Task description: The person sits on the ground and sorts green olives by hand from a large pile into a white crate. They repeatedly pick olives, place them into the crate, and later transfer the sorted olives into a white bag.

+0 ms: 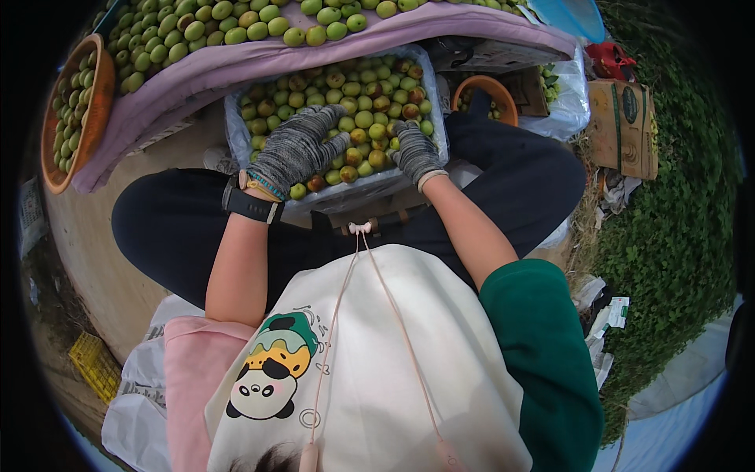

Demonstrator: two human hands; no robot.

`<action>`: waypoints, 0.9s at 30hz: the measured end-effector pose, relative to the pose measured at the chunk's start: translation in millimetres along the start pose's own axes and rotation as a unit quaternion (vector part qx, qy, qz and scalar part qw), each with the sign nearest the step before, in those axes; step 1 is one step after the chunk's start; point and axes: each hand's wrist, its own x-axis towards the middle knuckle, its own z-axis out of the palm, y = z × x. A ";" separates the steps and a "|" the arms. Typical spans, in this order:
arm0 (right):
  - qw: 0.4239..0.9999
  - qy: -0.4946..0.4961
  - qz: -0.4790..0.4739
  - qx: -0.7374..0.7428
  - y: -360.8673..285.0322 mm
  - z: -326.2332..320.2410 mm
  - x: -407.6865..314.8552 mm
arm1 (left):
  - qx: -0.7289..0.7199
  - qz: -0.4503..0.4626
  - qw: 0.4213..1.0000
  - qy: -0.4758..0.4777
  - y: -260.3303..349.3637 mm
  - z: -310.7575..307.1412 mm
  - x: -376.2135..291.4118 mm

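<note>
A crate lined with clear plastic (437, 112) stands between my knees, filled with small round green fruits (364, 120) that look like jujubes, several with brown patches. My left hand (304, 144), in a grey knitted glove, lies over the left part of the fruits with its thumb apart from its fingers. No fruit shows in its grip, though the palm side is hidden. At the crate's right side, my right hand (414, 147) wears a matching glove and touches the fruits. Its fingertips point down among them, and whether it holds one is not clear.
Beyond the crate, a surface with a padded pink cloth edge (248, 59) bears many green fruits (194, 29). An orange basket (100, 118) of fruits stands left; another orange basket (512, 106) is right. Cardboard boxes (613, 127) sit near green plants (678, 236). A yellow crate (94, 366) lies behind left.
</note>
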 end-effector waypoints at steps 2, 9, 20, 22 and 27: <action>0.998 -0.001 0.033 0.055 7.9 -7.5 2.6 | -0.046 -0.020 0.998 -0.024 -1.3 -3.2 3.7; 0.955 0.066 0.129 0.259 56.6 -36.6 10.5 | -0.056 -0.015 0.998 -0.034 -4.3 -2.9 1.5; 0.985 0.111 0.078 0.110 72.4 3.3 26.2 | -0.030 -0.031 0.996 -0.083 -1.8 2.9 3.3; 0.947 0.112 0.127 0.273 79.0 8.4 29.6 | -0.030 -0.029 0.996 -0.084 -1.8 2.9 3.0; 0.927 0.153 0.106 0.326 86.6 16.2 32.1 | -0.032 -0.019 0.996 -0.075 -0.8 3.2 3.1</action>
